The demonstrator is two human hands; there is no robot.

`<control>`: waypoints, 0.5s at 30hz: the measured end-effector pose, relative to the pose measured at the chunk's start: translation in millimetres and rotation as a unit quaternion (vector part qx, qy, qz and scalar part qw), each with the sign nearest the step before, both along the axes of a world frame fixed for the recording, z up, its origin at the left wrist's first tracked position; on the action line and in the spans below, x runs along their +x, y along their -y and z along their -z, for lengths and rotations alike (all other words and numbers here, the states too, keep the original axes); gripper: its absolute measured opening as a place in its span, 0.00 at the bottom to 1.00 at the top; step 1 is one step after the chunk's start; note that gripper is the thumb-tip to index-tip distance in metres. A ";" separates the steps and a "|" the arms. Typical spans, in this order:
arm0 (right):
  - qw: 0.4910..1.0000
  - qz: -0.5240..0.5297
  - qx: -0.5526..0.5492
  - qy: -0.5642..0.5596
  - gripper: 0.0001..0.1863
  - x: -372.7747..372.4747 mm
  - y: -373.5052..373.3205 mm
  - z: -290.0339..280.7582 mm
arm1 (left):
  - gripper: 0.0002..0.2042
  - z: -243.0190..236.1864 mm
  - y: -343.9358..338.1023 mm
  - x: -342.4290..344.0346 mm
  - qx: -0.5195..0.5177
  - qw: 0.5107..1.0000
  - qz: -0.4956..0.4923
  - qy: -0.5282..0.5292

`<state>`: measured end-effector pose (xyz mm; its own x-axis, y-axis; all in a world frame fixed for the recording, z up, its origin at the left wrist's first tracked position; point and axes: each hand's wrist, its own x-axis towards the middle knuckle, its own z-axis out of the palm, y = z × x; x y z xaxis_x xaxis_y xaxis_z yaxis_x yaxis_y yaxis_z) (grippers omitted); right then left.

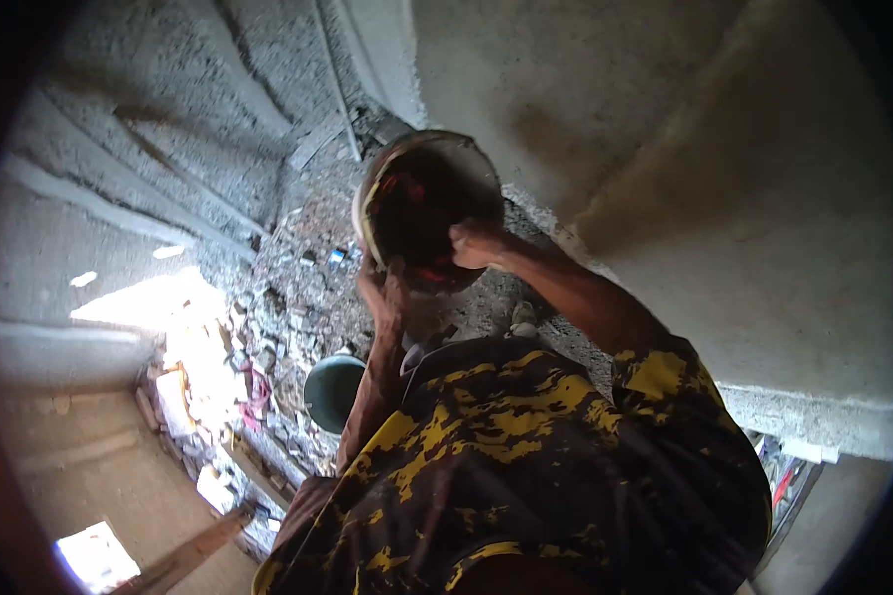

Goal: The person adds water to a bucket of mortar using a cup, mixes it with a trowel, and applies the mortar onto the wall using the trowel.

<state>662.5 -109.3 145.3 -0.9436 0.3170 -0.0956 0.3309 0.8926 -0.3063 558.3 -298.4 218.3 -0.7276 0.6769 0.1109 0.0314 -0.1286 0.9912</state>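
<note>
Gripping the near left rim of a round basin (367,193), the left hand (382,291) was closed around the edge, with its thumb on the inner side. The right hand (478,245) was set against the near right part of the basin's mouth, its fingers curled narrowly inward; whether they pinched anything or only touched the inside could not be told. The basin was held up in front of the person, above the floor (313,283), and tilted so that its mouth faced the viewer. Its rim was pale on the left, and its interior was dark with reddish patches; shadow hid whether these were contents or the basin's own surface. A second container, a green bucket (330,389), stood on the floor to the left of the left forearm (370,382), its mouth facing up and its inside plain green where visible. Rubble (268,332) covered the floor around it, with a small blue object (337,255) among the pieces and a pink cloth (255,394) farther left. At the far side, a thin pole (334,74) leaned near the wall corner.
</note>
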 end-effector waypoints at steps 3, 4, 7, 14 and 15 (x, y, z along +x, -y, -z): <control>0.991 0.066 0.031 -0.114 0.09 -0.5 17.1 -18.9 | 0.23 -6.2 1.2 0.7 0.019 0.999 0.030 0.030; 0.967 0.163 0.068 -0.182 0.09 0.1 33.4 -30.7 | 0.23 -11.6 0.9 -0.5 0.020 0.999 0.044 -0.022; 0.977 0.161 0.084 -0.109 0.09 -2.7 32.2 -56.4 | 0.23 -5.1 -4.5 -6.5 0.060 0.997 0.050 -0.018; 0.992 0.093 0.008 0.086 0.09 10.7 -6.3 -56.6 | 0.17 -9.1 8.5 2.9 0.002 0.997 0.027 -0.067; 0.992 0.082 -0.041 0.089 0.10 17.5 -2.1 -40.5 | 0.17 -6.2 7.4 0.7 0.018 0.997 0.027 -0.077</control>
<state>679.9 -107.2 185.8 -0.8461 0.4493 -0.2869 0.5247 0.7970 -0.2992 559.0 -305.8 224.5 -0.6631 0.7077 0.2437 0.1750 -0.1700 0.9698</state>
